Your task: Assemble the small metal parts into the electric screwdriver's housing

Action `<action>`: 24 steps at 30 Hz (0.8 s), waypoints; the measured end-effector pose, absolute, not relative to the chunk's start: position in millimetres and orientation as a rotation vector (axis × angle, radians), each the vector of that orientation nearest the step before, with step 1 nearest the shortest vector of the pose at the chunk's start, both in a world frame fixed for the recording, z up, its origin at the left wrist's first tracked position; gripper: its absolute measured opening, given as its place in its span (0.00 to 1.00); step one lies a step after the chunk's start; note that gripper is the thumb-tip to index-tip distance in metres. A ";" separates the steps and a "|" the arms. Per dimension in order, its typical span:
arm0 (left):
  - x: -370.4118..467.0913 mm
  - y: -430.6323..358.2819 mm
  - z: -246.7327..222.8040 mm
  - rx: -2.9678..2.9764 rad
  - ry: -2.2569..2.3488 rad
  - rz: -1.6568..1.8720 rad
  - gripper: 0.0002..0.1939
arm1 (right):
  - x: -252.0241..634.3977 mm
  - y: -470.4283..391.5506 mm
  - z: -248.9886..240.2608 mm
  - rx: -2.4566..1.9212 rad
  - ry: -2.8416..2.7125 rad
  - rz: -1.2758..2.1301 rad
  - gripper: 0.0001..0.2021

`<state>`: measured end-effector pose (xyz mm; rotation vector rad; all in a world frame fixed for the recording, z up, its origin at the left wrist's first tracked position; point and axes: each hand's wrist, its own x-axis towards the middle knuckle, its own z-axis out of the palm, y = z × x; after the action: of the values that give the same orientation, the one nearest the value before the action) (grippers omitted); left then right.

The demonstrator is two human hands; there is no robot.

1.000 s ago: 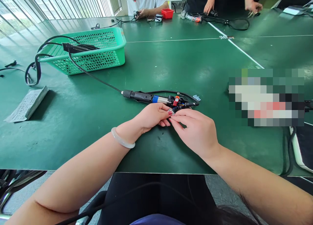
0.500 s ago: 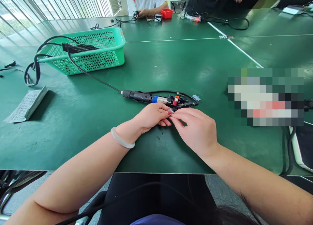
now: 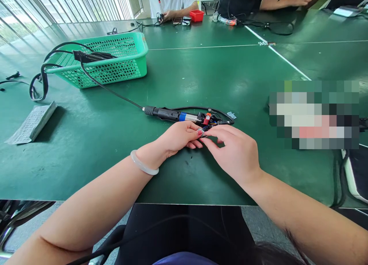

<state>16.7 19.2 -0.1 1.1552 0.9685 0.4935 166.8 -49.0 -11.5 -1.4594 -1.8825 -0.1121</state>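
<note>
A black handheld device point(image 3: 165, 113) with a blue band, a silver section and exposed red and black parts lies on the green table. Just below its right end, my left hand point(image 3: 184, 135) pinches a small silvery piece point(image 3: 202, 132) between thumb and fingers. My right hand point(image 3: 234, 150) meets it from the right, thumb and index finger close together at the same piece. Whether the right fingertips grip it is too small to tell. A black cable loops behind the device's right end, beside a small pale scrap point(image 3: 231, 115).
A green basket point(image 3: 123, 67) with black cables stands at the upper left. A wrapped paper block point(image 3: 31, 123) lies at the left. Across the table are two people, a red tray point(image 3: 196, 15) and cables. Something blurred out lies at the right.
My right hand has shifted slightly right, its thumb and index finger now a little differently bent. Across the table, the person in black has moved their arms. My left hand is nearly unchanged.
</note>
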 end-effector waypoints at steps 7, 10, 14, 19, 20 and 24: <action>17.7 18.4 2.9 1.188 1.024 0.507 0.05 | 167.5 -46.1 -9.0 -1.669 -1.824 0.010 0.08; 17.7 17.9 2.6 1.207 1.030 0.506 0.05 | 167.4 -44.4 -9.9 -1.705 -1.834 0.061 0.08; 17.2 17.0 2.5 1.216 1.030 0.511 0.04 | 167.5 -44.0 -10.0 -1.707 -1.824 0.106 0.06; 19.0 13.4 4.3 1.282 1.054 0.495 0.02 | 172.8 -40.4 -9.9 -1.691 -1.770 0.222 0.05; 19.6 12.2 4.3 1.305 1.069 0.491 0.03 | 175.0 -39.0 -10.0 -1.686 -1.760 0.261 0.06; 21.4 8.3 0.4 1.426 1.114 0.485 0.04 | 185.5 -32.8 -9.4 -1.718 -1.743 0.440 0.08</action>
<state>21.4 8.3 0.4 1.4264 1.1141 0.4849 185.5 -32.8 -9.4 -1.7177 -1.7426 0.4401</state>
